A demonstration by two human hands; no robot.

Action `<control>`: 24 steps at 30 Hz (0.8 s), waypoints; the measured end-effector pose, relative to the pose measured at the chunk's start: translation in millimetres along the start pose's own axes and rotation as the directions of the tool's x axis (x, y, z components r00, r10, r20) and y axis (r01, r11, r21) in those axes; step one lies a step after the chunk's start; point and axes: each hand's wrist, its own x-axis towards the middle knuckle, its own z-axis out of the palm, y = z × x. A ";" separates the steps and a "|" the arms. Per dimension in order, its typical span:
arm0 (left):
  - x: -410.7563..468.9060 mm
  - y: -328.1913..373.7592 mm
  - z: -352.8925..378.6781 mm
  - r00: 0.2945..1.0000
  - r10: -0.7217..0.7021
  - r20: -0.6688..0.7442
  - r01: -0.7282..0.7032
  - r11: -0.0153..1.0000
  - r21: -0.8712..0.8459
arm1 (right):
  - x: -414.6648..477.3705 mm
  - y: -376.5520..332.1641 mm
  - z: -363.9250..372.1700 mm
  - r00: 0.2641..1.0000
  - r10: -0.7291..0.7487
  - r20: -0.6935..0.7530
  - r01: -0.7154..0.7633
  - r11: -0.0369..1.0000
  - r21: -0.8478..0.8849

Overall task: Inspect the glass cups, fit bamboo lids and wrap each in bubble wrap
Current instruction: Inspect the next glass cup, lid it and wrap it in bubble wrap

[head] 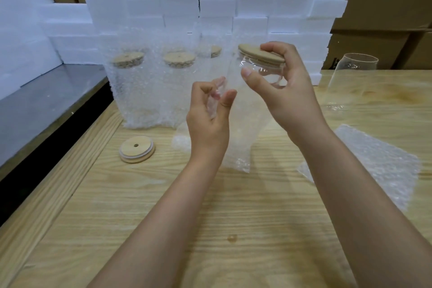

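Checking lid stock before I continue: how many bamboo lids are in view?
5 lids: three on wrapped cups at the back, one on the cup in the right hand, one loose on the table. Others may be hidden behind.

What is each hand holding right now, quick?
Left hand: pinching the bubble wrap.
Right hand: holding the glass cup at its lid.

There are 5 glass cups (350, 79), 5 bamboo lids (136, 149) and 2 loose bubble-wrap sheets (378, 163).
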 end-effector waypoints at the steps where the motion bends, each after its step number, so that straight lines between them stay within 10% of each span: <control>1: 0.7 2.1 1.0 1.000 -0.004 0.007 0.004 1.000 0.002 | -0.3 0.5 0.7 1.000 0.001 0.005 -0.001 1.000 0.000; 12: 10.8 -10.2 -38.0 0.760 -0.346 0.550 0.101 0.899 0.427 | 5.2 4.2 -14.8 0.991 0.117 -0.068 -0.109 0.989 0.104; 24: 13.0 -3.1 -21.2 0.922 -0.215 0.322 0.172 0.973 0.156 | 0.0 5.3 -0.4 0.989 0.030 0.146 -0.027 0.999 -0.022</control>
